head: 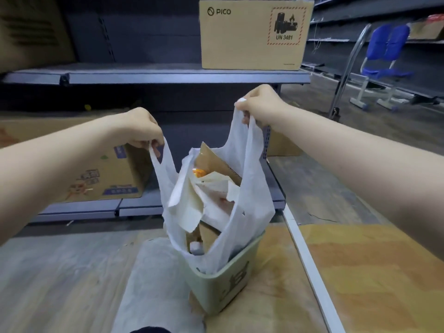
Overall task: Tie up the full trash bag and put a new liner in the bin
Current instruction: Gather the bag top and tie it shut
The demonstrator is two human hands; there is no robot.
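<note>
A white plastic trash bag [249, 203] stuffed with cardboard and paper stands in a small pale green bin [228, 284] on the floor. Its lower part is still inside the bin. My left hand [141, 128] is shut on the bag's left handle, pulled up and to the left. My right hand [259, 104] is shut on the right handle, held higher and to the right. A flat white bag, the new liner [153, 280], lies on the floor just left of the bin.
A dark metal shelf unit stands behind the bin, with a PICO cardboard box [252, 34] on top and another carton [103, 174] on the low shelf at left. Blue chairs [386, 58] stand far right. A white floor strip [310, 265] runs past the bin's right.
</note>
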